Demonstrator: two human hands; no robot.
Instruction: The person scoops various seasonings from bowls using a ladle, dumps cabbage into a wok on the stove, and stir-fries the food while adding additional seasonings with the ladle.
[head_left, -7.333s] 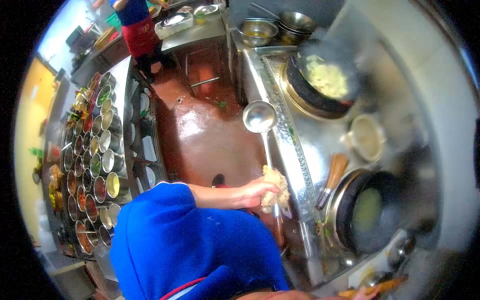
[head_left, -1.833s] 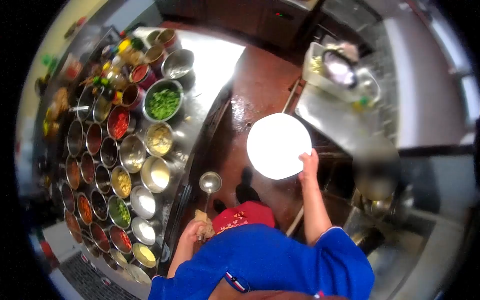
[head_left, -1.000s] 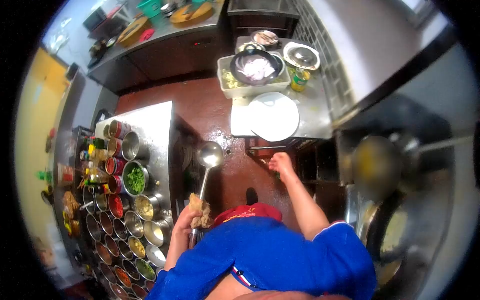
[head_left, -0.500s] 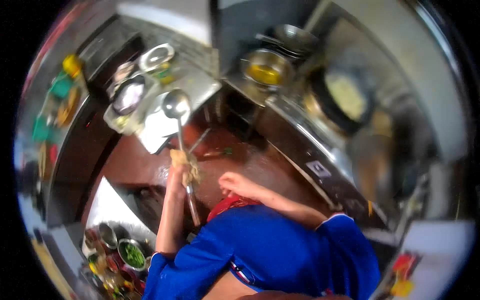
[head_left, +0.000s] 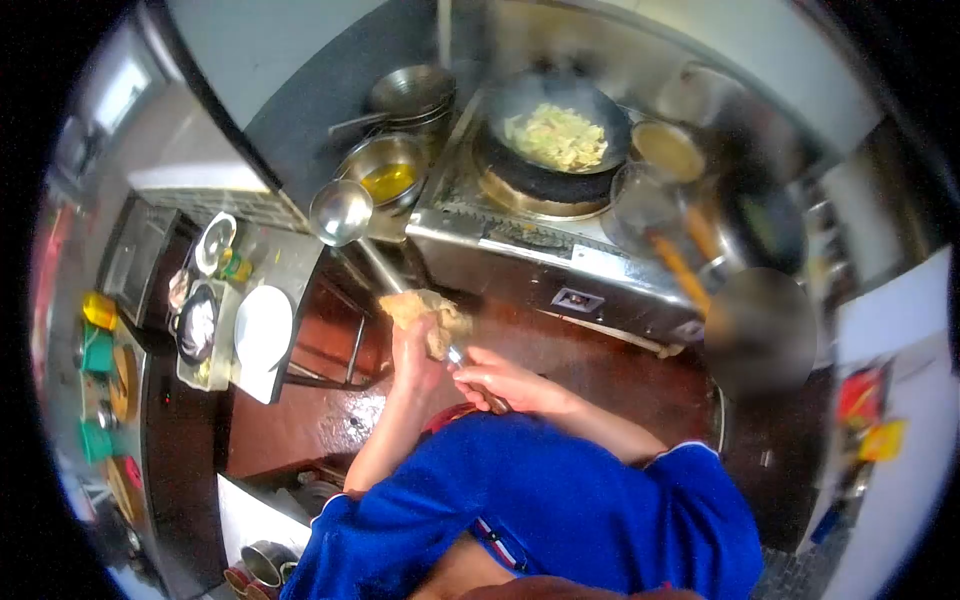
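Observation:
A steel ladle (head_left: 342, 213) slants across the middle of the view, its round bowl up and to the left. My left hand (head_left: 413, 352) is closed on a tan, crumpled cloth (head_left: 420, 308), which is bunched against the ladle's shaft. Lower down, the fingers of my right hand (head_left: 500, 380) wrap round the ladle's brown handle. The ladle's bowl appears in front of a steel pot with yellow liquid (head_left: 388, 182); whether they touch I cannot tell.
On the stove (head_left: 540, 235), pale chopped food (head_left: 560, 137) steams in a dark wok (head_left: 510, 105). More pans and wooden handles (head_left: 682, 275) lie to its right. At the left, a side table holds a white plate (head_left: 263, 330) and a dark bowl (head_left: 197, 325).
My view has turned right toward the stove. My right hand, which held nothing before, now grips the ladle's handle. My left hand still has the cloth, and the ladle now tilts left.

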